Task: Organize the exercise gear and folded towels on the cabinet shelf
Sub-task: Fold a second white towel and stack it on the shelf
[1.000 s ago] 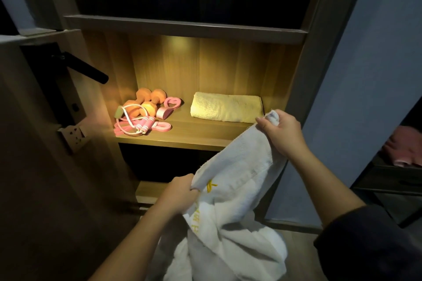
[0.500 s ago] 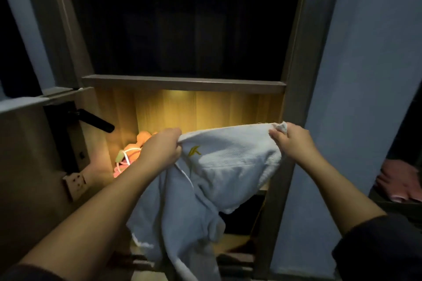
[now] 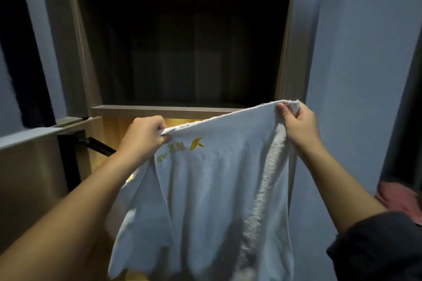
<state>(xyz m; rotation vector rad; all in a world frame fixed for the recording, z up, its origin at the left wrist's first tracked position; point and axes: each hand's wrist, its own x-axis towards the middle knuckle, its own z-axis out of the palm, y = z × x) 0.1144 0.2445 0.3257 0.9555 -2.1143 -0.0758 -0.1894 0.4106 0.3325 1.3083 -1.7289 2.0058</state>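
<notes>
Across mid-frame, left grip (image 3: 146, 137) and right grip (image 3: 296, 123) pinch the towel (image 3: 217, 189) by its top corners. A slack pinch could drop one, skewing the fold.

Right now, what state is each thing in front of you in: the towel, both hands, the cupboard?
white towel: unfolded, hanging loose, top edge stretched between both hands.
left hand: pinches the towel's top edge.
right hand: grips the towel's top corner.
cabinet door: open.
upper compartment: dark, unlit.
lower shelf: lit, mostly hidden behind the towel.
</notes>
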